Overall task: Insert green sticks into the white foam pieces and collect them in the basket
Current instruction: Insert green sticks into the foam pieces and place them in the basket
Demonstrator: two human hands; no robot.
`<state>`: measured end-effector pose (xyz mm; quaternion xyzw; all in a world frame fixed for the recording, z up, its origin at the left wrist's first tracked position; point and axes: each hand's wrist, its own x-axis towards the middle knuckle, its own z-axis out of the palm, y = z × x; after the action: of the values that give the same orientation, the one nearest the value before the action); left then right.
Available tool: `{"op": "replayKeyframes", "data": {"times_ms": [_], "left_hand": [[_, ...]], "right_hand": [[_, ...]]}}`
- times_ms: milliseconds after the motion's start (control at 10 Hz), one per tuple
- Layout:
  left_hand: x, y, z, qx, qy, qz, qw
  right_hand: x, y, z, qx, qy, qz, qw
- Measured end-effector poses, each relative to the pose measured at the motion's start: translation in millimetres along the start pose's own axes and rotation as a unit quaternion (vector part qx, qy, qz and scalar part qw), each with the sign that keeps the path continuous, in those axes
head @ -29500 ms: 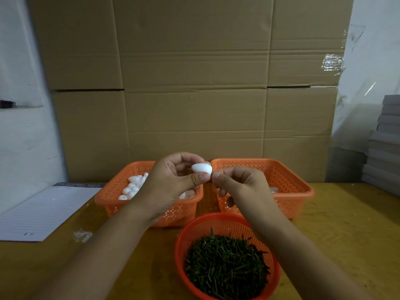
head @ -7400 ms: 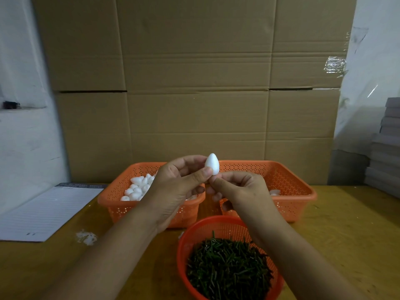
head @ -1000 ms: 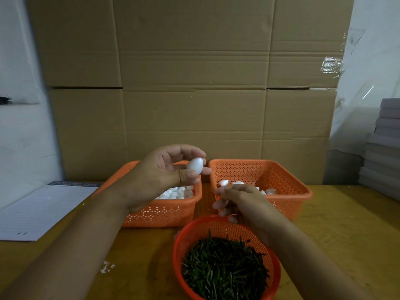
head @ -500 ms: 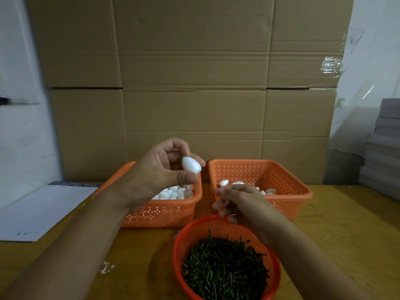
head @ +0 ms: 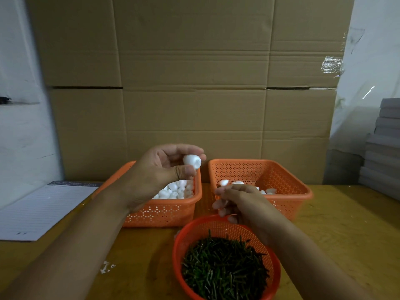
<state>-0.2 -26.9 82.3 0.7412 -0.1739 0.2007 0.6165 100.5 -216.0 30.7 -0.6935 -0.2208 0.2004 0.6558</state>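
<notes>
Two hands: both up over the baskets; we log them one by one
Left hand: raised above the left basket; thumb and fingertips pinch one foam piece, its blunt end turned toward us; we see no stick in it
Right hand: lower, between the right basket and the round basket; fingers curled inward; whether they pinch a stick we cannot tell, the fingertips hide it
Left basket: orange, square, perforated; holds a heap of plain foam pieces; partly behind our left wrist
Right basket: orange, same make, just beside the left one; a few foam pieces lie on its floor by the near wall; sticks in them too small to make out
Round basket: orange mesh, nearest us, in front of the gap between the two square ones; filled with green sticks
Table: wood, yellowish; white crumbs left of the round basket
Paper: lined sheet, far left on the table
Backdrop: cardboard wall behind the baskets; grey stack at right edge
</notes>
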Motion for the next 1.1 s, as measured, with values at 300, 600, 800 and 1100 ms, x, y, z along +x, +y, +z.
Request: {"op": "replayKeyframes", "data": {"times_ms": [300,600,800,1100], "left_hand": [[1.4,-3.8,-1.1,0.016,-0.016,-0.016,1.0],[1.2,-3.2,1.0,0.011,-0.024,-0.02,0.999],[-0.5,-2.3,3.2,0.009,-0.001,-0.014,1.0],[0.7,-4.7,-0.8,-0.003,0.001,-0.016,1.0]], "right_hand": [[0.6,0.9,-0.5,-0.002,-0.003,0.0,1.0],[0.8,1.3,-0.2,-0.005,-0.004,0.0,1.0],[1.1,2.6,-0.4,-0.002,-0.005,0.002,1.0],[3.1,4.1,-1.7,-0.004,-0.006,0.0,1.0]]}}
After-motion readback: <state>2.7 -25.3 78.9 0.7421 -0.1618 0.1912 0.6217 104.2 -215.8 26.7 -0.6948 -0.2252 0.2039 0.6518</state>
